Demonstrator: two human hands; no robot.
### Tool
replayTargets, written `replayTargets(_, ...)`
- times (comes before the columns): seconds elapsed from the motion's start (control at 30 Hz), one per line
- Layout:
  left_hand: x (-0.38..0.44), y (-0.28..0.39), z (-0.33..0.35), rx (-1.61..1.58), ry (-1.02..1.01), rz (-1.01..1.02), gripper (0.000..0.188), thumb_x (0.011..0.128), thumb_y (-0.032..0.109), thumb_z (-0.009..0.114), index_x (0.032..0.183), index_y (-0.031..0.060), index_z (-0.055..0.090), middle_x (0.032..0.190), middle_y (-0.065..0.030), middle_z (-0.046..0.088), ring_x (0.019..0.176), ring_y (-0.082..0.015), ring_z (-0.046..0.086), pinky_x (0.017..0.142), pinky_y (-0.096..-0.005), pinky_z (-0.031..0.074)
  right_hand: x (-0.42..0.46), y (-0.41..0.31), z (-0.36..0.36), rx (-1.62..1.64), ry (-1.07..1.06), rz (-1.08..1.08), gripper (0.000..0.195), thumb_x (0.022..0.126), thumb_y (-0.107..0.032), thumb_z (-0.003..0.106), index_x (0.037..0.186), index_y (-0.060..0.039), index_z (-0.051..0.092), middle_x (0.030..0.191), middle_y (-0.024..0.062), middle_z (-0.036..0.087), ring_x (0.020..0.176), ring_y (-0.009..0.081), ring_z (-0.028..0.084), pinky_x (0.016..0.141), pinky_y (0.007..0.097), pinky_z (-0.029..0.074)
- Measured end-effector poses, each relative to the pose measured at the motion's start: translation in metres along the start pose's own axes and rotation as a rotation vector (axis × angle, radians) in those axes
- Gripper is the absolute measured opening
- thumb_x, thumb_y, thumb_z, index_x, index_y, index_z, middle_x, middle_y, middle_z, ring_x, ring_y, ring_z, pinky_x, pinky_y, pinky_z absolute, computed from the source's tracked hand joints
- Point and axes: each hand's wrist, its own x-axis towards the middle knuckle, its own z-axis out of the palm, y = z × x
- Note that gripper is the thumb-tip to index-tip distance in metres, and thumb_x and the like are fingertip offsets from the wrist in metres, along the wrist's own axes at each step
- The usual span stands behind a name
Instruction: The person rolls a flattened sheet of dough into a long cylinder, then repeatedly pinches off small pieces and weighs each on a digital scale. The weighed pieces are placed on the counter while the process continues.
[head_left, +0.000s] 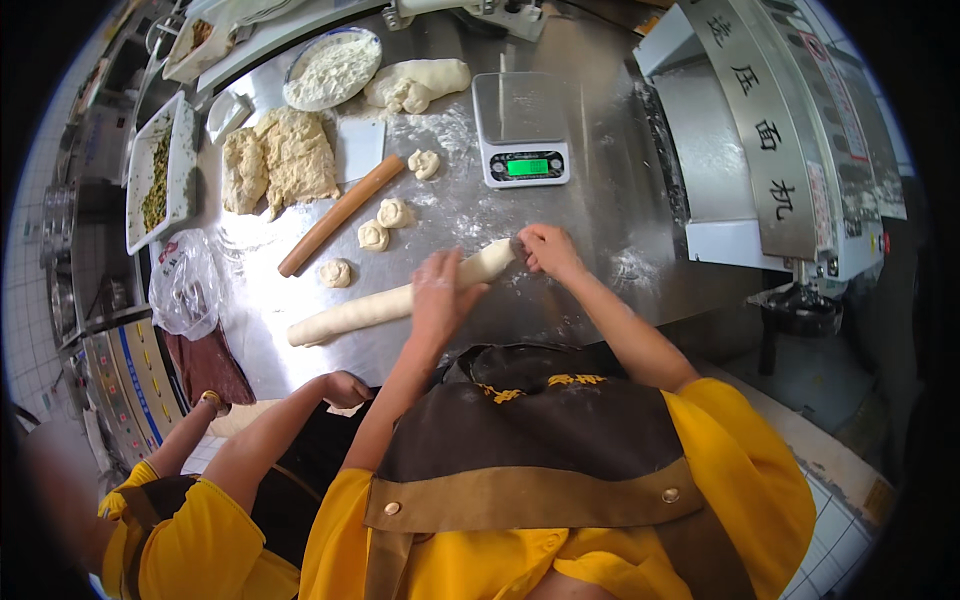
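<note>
A long roll of dough (360, 316) lies slantwise on the steel worktop before me. My left hand (442, 289) rests across it, fingers slightly blurred and thumb spread to the right. At the roll's right end is my right hand (545, 249), its fingers curled at the tip; whether they pinch the dough is hard to tell. Small dough pieces (393, 213) (373, 235) (335, 273) (424, 164) sit beyond the roll, near a wooden rolling pin (341, 216). A digital kitchen scale (521, 129) with a lit green display stands behind my hands.
Behind lie a bowl of flour (334, 71), a smooth dough lump (431, 81) and rough dough (296, 161). A tray of chopped filling (161, 172) and a plastic bag (186, 289) line the left edge. A dough-pressing machine (757, 142) flanks the right. A co-worker's hand (347, 390) is at the front edge.
</note>
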Motion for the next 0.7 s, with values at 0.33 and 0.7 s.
replayTargets(0.33,0.042,0.008,0.036,-0.042,-0.228,0.038,0.059,0.074,0.030,0.085,0.117,0.0071,0.052,0.104,-0.0208,0.069,0.099,-0.0428,0.067,0.080,-0.0545,0.053,-0.046,0.002,0.035,0.311,-0.049,0.040,0.063,0.096,-0.055,0.065,0.136,-0.0067,0.058,0.101,0.0171,0.070,0.069,0.0231,0.071,0.059,0.0363,0.059)
replayTargets(0.7,0.018,0.056,0.007,-0.243,-0.221,-0.094,0.063,0.081,0.033,0.079,0.127,0.0031,0.048,0.097,-0.0260,0.072,0.093,-0.0484,0.069,0.080,-0.0541,0.054,-0.075,-0.043,0.045,-0.062,0.332,-0.528,0.026,0.094,-0.032,0.072,0.095,-0.0061,0.066,0.088,0.0171,0.071,0.082,0.0405,0.069,0.071,0.0468,0.054)
